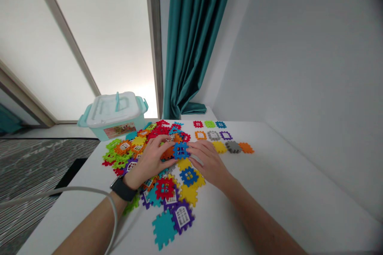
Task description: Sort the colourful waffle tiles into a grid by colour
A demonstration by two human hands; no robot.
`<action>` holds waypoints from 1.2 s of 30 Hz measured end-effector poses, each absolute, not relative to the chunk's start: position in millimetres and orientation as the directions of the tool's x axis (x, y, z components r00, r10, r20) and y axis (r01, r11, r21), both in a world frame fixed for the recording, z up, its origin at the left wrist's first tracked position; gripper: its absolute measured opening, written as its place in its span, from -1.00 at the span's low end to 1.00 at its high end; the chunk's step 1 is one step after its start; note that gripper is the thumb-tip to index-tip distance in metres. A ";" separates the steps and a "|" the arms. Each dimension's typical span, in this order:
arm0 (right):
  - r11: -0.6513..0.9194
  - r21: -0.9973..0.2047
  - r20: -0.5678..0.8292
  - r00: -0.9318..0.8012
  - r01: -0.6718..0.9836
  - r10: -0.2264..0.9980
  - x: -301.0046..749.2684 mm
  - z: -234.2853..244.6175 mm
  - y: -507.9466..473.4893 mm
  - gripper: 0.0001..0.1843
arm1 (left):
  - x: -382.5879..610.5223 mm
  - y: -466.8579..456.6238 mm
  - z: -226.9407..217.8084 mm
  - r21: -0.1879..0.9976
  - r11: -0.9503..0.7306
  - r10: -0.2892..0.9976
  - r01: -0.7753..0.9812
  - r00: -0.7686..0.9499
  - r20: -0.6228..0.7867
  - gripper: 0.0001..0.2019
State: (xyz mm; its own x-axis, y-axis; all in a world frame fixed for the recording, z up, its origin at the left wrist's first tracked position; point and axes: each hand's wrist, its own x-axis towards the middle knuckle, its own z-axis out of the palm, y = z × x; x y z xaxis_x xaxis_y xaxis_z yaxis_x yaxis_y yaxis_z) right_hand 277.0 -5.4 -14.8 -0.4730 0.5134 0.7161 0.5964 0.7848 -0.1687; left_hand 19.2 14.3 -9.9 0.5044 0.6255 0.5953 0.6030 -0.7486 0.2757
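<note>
Between my two hands is a blue window-frame building tile point(181, 151) with notched edges. My left hand point(155, 153), with a dark watch on its wrist, pinches its left side. The fingers of my right hand point(208, 160) close on its right side. Beneath and around them spreads a pile of notched plastic tiles in red, green, orange, yellow, purple and turquoise. A second blue window tile point(189, 176) lies on yellow tiles just below. Nearer me are a purple tile with a white window point(182, 216) and a turquoise tile point(164, 229).
Right of the pile, tiles lie in short rows, among them a grey tile point(233, 147) and an orange tile point(246, 148). A lidded turquoise tub point(116, 113) stands at the back left of the white table point(227, 215). A pale cable point(74, 188) crosses my left forearm.
</note>
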 end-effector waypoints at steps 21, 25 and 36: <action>0.567 -0.714 0.552 -0.168 0.410 0.817 253.3 -16.4 -4.2 -0.80 | 35.4 6.7 8.5 0.711 -0.615 0.764 0.342 0.480 0.430 -0.68; 0.520 -0.779 0.505 -0.141 0.351 0.852 254.2 -19.7 -2.4 -0.80 | 34.7 7.6 8.2 0.738 -0.592 0.776 0.324 0.477 0.413 -0.69; 0.499 -0.790 0.497 -0.104 0.357 0.862 253.8 -23.3 -1.7 -0.78 | 33.3 8.4 5.5 0.712 -0.615 0.769 0.340 0.457 0.446 -0.79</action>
State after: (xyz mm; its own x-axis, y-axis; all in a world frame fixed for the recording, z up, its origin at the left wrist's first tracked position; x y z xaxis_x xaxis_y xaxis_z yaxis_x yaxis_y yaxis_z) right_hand 253.8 -1.7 -23.3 -0.1044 0.8615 0.4968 0.3572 0.4987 -0.7897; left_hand 33.3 8.4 5.5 0.4571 0.7694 0.4461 0.3403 -0.6147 0.7116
